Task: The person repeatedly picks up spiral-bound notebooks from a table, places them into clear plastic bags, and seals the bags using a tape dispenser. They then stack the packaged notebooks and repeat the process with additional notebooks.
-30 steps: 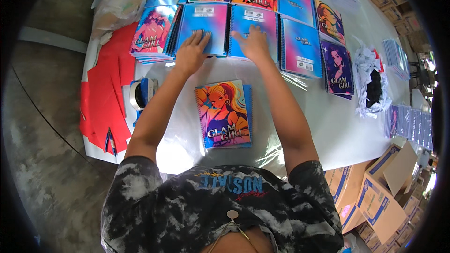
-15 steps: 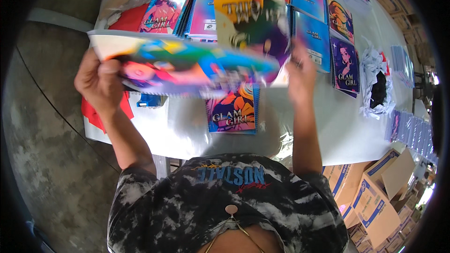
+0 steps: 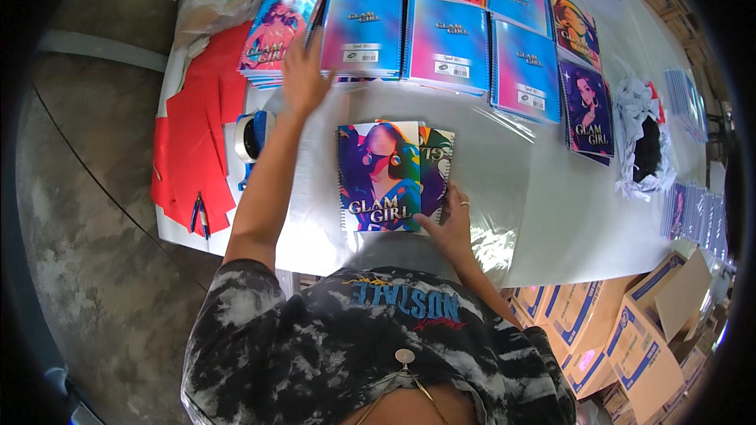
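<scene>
In front of me a small pile of spiral notebooks (image 3: 378,177) lies on the table. Its top cover has a purple and blue figure, and another notebook (image 3: 435,161), turned the other way up, sticks out at its right. My right hand (image 3: 450,224) grips the pile's lower right edge, thumb over the cover. My left hand (image 3: 305,79) reaches to the back left with fingers stretched, at the right edge of a stack of pink-covered notebooks (image 3: 272,31). Whether its fingertips touch that stack I cannot tell. Beside it stands a stack of blue and pink notebooks (image 3: 362,31).
More notebook stacks (image 3: 449,39) line the table's far side. At the left are red sheets (image 3: 201,126), two pens (image 3: 200,214), a blue tape dispenser (image 3: 253,138) and a plastic bag (image 3: 224,0). Crumpled paper-lined container (image 3: 630,142) stands right; cardboard boxes (image 3: 638,346) sit below.
The notebooks held up between both hands now lie on the table, on the spot of the single notebook. My left hand has let go and moved to the back stack; my right hand came nearer.
</scene>
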### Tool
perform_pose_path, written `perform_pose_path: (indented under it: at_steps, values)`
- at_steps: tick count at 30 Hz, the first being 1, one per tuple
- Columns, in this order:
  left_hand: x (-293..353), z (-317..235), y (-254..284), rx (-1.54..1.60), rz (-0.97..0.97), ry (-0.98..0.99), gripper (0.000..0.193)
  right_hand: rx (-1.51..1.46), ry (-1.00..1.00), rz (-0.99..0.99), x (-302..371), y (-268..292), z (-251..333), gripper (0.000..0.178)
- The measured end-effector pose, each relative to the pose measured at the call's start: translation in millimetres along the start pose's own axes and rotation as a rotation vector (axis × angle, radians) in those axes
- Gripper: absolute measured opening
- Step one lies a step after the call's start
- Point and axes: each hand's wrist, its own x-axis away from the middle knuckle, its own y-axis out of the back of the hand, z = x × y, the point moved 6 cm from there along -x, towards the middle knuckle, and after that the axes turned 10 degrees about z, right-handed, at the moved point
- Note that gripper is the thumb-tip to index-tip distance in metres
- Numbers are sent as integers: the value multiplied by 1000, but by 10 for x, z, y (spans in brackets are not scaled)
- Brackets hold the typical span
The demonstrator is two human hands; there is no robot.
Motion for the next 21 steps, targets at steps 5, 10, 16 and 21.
perform_pose_path:
  at_steps: [5,10,16,21]
  values:
    - [-44,701,-64,-223,345,304,65,256,75,29,-80,-117,216,96]
    - [-46,481,645,772,155,403,20,271,79,29,-114,-75,176,90]
    - [621,-262,477,796,196,-123,23,-334,-32,35,-325,129,-56,52]
    - [1044,-690,42,-30,375,-665,42,-257,119,-196,-747,830,87,39]
